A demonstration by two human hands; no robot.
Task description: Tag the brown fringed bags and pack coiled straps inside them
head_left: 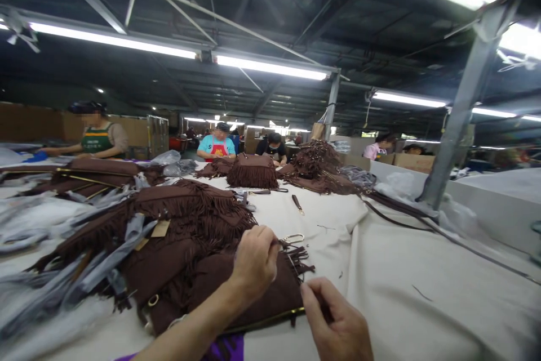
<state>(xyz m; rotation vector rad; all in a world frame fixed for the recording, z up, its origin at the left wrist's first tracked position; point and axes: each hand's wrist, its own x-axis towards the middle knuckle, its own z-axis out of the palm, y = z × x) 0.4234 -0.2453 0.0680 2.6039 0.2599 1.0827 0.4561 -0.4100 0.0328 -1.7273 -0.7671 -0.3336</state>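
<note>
A brown fringed suede bag [236,288] lies flat on the cloth-covered table [406,271] in front of me. My left hand [256,262] rests on the bag, fingers curled and pinched on its fringe near a gold ring clasp [293,237]. My right hand [336,321] is at the bag's lower right corner, fingers pinched together on the edge by the gold zip line [270,320]. What the right fingers grip is hidden.
A heap of brown fringed bags [177,220] with grey wrapping [84,271] lies left. More bags [253,172] and loose straps [298,203] sit further back. Several people work at the far end. A grey steel post [460,102] rises at right.
</note>
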